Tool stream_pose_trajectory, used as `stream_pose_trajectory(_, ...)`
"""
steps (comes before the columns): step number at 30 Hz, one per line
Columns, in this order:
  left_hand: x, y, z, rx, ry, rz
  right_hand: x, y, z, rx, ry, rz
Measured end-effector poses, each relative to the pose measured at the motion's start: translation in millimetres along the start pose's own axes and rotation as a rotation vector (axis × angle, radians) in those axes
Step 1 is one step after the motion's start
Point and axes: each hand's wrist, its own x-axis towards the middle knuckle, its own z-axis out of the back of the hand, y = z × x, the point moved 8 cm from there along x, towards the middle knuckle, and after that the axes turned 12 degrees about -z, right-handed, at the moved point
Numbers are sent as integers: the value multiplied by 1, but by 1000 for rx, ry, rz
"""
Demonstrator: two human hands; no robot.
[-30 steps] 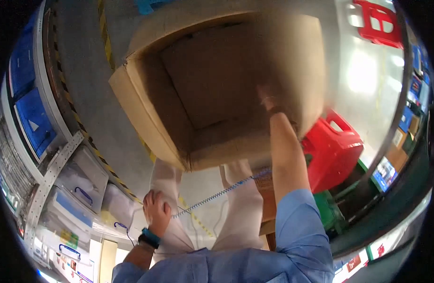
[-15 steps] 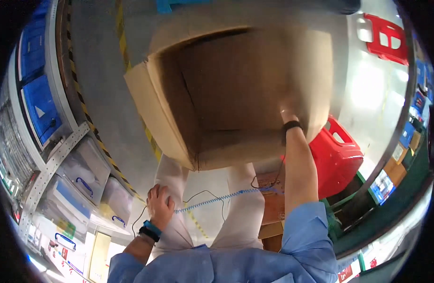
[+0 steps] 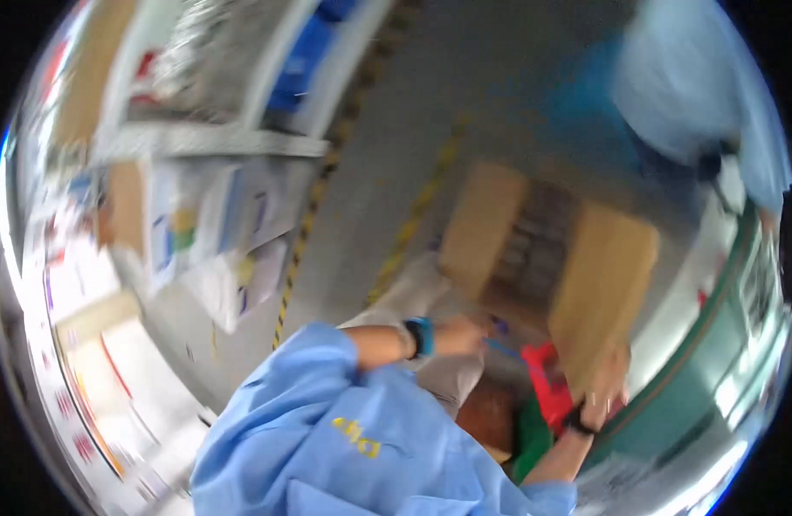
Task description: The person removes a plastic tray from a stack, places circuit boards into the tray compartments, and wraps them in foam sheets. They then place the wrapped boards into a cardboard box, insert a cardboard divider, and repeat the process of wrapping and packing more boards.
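Note:
Motion smears much of the view. An open cardboard box point(image 3: 480, 228) stands beyond my knees, with broad tan flaps on both sides of a dark inside. Blurred shapes show within it, too unclear to name. My left hand point(image 3: 461, 335) is above my lap, close to the box's near edge and a blue coiled cord point(image 3: 505, 347). Its fingers are too smeared to read. Over at the right, my right hand point(image 3: 609, 378) is at the near end of the right flap point(image 3: 604, 284), beside a red plastic stool point(image 3: 548, 387). Whether it grips the flap is unclear.
At the left stands a shelf rack point(image 3: 215, 142) with clear plastic bins point(image 3: 271, 202). Yellow-and-black tape point(image 3: 305, 232) runs along the floor. Another person in a blue top point(image 3: 684, 82) is at the far right. A green-edged bench point(image 3: 671, 378) lies along the right.
My view has swung round, bringing the other person into sight. My left hand has left my thigh and moved toward the box. My right hand has come out of the box to its flap's near end.

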Motion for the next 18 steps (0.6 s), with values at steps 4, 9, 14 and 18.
stream_pose_trajectory(4, -58, -124, 5, -612, 397, -40, -107, 141, 64, -46, -62, 169)
stream_pose_trajectory(9, -173, -160, 13, -406, 515, -314, -156, 158, 101, -3, -408, 423)
stream_pose_trajectory(14, -249, -134, 14, -467, 239, -57, -223, 242, 124, 124, -409, 650)
stream_pose_trajectory(18, -199, -113, 13, -570, 109, 108, -249, 222, 134, 331, -509, 762)
